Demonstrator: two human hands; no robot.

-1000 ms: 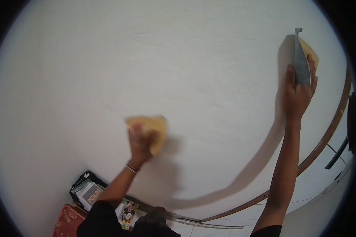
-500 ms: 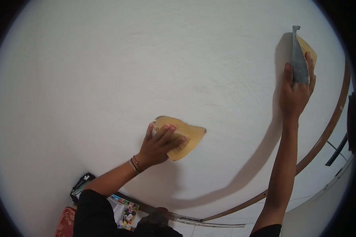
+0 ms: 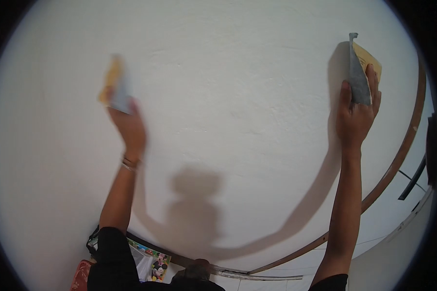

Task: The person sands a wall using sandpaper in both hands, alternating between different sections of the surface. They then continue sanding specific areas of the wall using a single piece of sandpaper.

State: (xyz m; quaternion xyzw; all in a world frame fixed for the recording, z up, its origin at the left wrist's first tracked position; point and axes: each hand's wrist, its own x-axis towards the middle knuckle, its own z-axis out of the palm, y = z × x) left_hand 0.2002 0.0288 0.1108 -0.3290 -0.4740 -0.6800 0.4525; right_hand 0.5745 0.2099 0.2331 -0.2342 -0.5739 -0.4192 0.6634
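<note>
Wall (image 3: 257, 131) fills most of the view, with a broad pale stretch between the two hands and more of it above them. A brown strip (image 3: 406, 148) curves down the right side toward the bottom centre, near the right hand (image 3: 357, 121) but apart from it. Low on the left are a colourful book (image 3: 160, 266), a black bag (image 3: 91, 242) and a corner of a red item (image 3: 81, 277), all well below the left hand (image 3: 129, 128).

Both arms reach upward from black sleeves (image 3: 114, 257), the right one nearly straight; bracelets (image 3: 129, 164) circle the left wrist. The left hand tilts up and to the left, somewhat blurred, its thumb and fingers closed about the left sheet (image 3: 121, 89). The right hand points up, closed on the lower part of the right sheet (image 3: 358, 80), thumb at the left and fingers spread over the yellowish side at the right. Whether either sheet touches the wall cannot be told.

The left sheet, grey on one side and yellow on the other, stands in the upper left, its long axis close to vertical and its top leaning slightly left. The right sheet, in the upper right, is folded lengthwise, with its narrow, curled grey tip pointing up and its long axis also near vertical
</note>
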